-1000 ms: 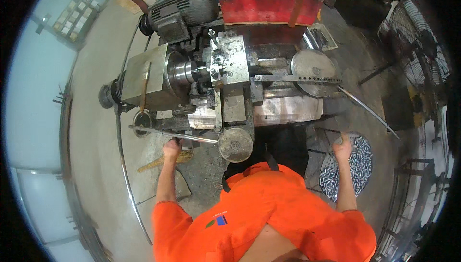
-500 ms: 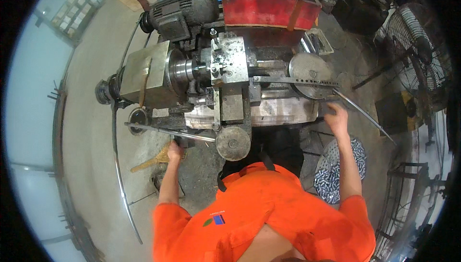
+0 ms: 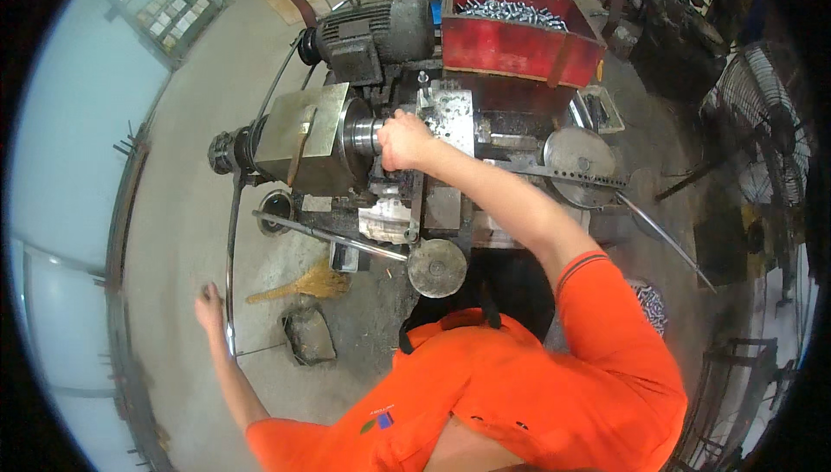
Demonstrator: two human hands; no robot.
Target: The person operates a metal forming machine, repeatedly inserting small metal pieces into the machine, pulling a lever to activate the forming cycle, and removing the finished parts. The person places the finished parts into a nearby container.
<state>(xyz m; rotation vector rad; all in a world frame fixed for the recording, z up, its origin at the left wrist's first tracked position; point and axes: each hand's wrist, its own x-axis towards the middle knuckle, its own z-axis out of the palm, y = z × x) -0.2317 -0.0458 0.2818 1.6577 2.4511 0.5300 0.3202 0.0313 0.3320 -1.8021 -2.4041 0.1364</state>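
Observation:
My right hand [image 3: 402, 140] reaches across the lathe to the front of its metal chuck [image 3: 362, 137]. The fingers are curled closed beside the tool block [image 3: 452, 119]; whatever they hold is hidden behind them. Low on the left, my left hand [image 3: 208, 308] is beside the long lever rod [image 3: 230, 273], and its wrist and forearm meet the rod's lower end. The left fingers are too small and unclear to tell whether they are closed. A brush [image 3: 300, 147] lies on the metal headstock cover [image 3: 281, 130].
Behind the lathe stand a motor [image 3: 376, 35] and a red bin [image 3: 519, 52] of small metal parts. A second lever [image 3: 333, 237] ends in a round weight [image 3: 436, 268]. A straw broom [image 3: 312, 285] lies on the floor; a fan [image 3: 757, 117] stands at right.
My right hand has moved from the machine's right front edge up to the chuck. My left hand has gone from near the front lever out to the left rod. The whole view has shifted.

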